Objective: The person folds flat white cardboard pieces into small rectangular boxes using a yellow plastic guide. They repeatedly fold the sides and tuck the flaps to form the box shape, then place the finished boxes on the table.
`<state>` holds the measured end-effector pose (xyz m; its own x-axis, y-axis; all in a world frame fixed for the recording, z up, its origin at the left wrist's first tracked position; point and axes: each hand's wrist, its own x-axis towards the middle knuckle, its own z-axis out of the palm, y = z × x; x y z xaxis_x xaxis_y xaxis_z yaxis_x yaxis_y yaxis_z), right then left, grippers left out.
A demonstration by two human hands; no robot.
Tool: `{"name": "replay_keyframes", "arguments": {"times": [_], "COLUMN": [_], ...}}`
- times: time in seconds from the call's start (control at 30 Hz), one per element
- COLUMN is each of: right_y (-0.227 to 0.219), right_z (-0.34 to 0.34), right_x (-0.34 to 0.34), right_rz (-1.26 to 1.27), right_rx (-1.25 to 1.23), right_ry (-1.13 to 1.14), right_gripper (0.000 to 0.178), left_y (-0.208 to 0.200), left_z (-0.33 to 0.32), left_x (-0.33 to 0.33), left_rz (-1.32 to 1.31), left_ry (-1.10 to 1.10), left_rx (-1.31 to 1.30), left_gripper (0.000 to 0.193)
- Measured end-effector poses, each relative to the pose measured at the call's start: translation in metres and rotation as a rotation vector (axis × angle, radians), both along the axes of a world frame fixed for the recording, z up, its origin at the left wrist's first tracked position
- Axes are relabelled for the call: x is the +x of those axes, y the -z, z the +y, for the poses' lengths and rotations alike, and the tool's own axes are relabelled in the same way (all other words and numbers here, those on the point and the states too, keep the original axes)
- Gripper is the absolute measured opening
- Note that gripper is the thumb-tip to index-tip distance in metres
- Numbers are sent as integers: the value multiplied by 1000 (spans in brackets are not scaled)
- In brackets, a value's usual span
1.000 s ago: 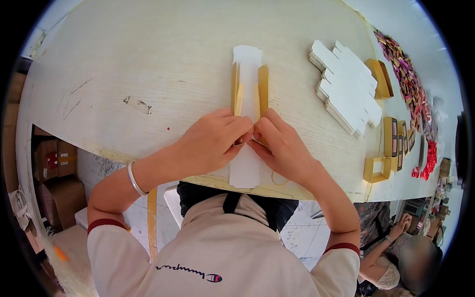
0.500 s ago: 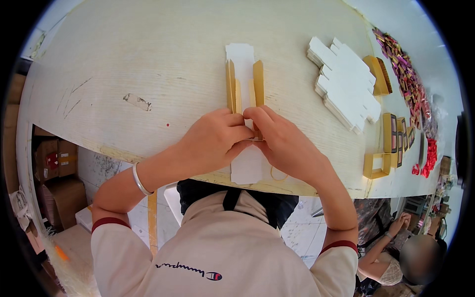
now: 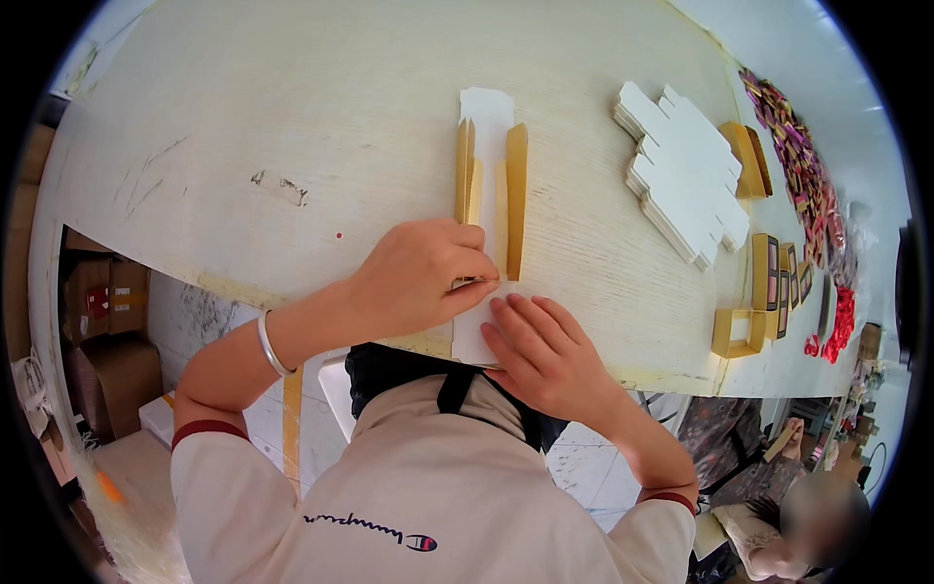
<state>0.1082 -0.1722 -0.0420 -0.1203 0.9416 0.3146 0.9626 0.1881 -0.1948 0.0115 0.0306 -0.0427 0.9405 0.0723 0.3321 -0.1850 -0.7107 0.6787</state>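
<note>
A partly folded cardboard box (image 3: 517, 195), white on the inside and gold on its raised side walls, lies lengthwise in front of me on the table. My left hand (image 3: 428, 268) pinches the near end of its left wall, thumb and fingers closed on the card. My right hand (image 3: 545, 352) rests nearer to me with fingers stretched out over the white near end flap, partly covering it. The right wall stands up free of both hands. At the far end the white flap lies flat.
To the right lies a stack of white flat box blanks (image 3: 686, 175). Beyond it are gold boxes (image 3: 747, 161), an open gold frame (image 3: 739, 333), and a heap of small wrapped pieces (image 3: 793, 156). A co-worker's hand (image 3: 793, 438) shows at lower right. The table's front edge runs close to me.
My right hand has let go of the box's right wall and moved toward me, opening over the near flap. My left hand stays pinched on the left wall.
</note>
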Motion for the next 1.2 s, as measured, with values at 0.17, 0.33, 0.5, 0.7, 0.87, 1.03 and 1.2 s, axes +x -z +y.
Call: {"name": "replay_keyframes", "arguments": {"times": [0.17,0.33,0.5,0.7,0.87,1.03,1.2], "right_y": [-7,2,-10,1,-6,-18,-19], "right_z": [5,2,21,29,41,43,39], "right_x": [6,1,0,14,17,17,14], "right_rz": [153,-80,-247,40,359,470,929], "right_rx": [-7,103,236,220,140,4,-125], "right_ry": [-45,-115,-113,52,127,197,227], "right_gripper": [39,28,15,18,24,22,10], "left_y": [-4,1,3,-3,-22,-23,-5], "left_z": [1,4,4,5,17,13,-1], "left_x": [-4,-13,-14,-17,-22,-27,-31], "left_rz": [107,73,51,139,290,307,113], "left_ry": [6,22,26,39,137,130,53], "left_rx": [-128,-97,-69,-125,-381,-331,-315], "left_gripper": [5,9,12,8,16,15,9]}}
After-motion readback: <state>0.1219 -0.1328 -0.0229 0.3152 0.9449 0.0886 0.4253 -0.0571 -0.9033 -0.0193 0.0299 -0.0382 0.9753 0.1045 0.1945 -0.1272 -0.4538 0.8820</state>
